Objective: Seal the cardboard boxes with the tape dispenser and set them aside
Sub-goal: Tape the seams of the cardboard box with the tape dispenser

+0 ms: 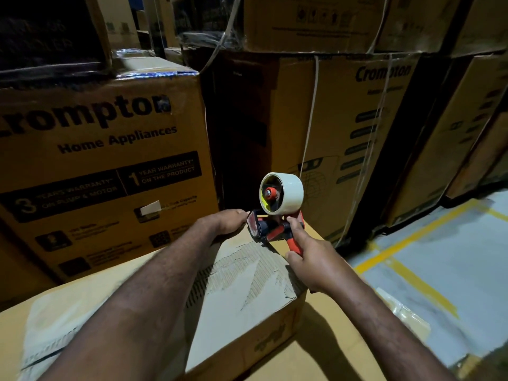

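Your R hand (305, 259) grips the red handle of the tape dispenser (270, 229), one finger reaching up onto the frame. The dispenser's nose is at the far edge of the small cardboard box (247, 287), w/ the tape roll (287, 192) up top. Your L hand (228, 222) lies palm-down on that same far edge, fingertips just beside the dispenser's front plate; can't tell if they pinch tape or just rest there. Box top is torn, corrugation showing. The box sits on a bigger carton (324, 347). Big Crompton box (104, 160) stands to the left, strapped cartons (343, 119) behind, yellow-lined floor (439, 257) at right
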### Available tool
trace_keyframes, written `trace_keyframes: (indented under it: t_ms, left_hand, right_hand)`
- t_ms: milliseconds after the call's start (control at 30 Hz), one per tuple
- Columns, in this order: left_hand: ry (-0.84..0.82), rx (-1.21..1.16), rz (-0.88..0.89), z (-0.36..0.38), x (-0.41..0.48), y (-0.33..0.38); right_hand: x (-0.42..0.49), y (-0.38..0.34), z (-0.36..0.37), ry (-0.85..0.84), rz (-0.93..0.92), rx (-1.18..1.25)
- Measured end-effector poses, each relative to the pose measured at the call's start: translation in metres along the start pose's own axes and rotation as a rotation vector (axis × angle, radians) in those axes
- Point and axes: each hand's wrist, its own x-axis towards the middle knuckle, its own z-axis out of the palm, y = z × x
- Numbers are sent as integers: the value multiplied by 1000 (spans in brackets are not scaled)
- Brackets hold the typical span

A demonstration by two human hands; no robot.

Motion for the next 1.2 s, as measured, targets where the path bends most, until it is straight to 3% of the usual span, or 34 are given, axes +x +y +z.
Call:
trace_keyframes:
  t_ms: [233,367,433,500,567,633,767,1033,1200]
  left_hand:
    - [31,-31,-75,4,0,9]
    - [101,39,-91,9,-4,18]
    - [191,189,-103,14,-6,21]
    - [357,371,25,20,-12,27]
    - [466,371,301,26,-26,33]
    - [359,212,425,34,-39,37]
    - [316,156,376,38,-43,35]
    - [141,517,252,36,-31,43]
    - [99,500,214,43,-27,44]
  right_hand:
    - [-21,12,-20,-50,36,-21]
    - [-51,23,-28,-71,71,-47]
    - [-55,22,-28,-60,71,-61]
    - [-55,20,-29,-69,69,-56]
    - [-55,18,-31,-75,69,-46]
    - [-55,16,-32,-72,78,-54]
    - [-55,10,-29,-75,141,21]
    - [-55,9,-20,-28,197,129]
    - [-72,25,-24,-27,181,147]
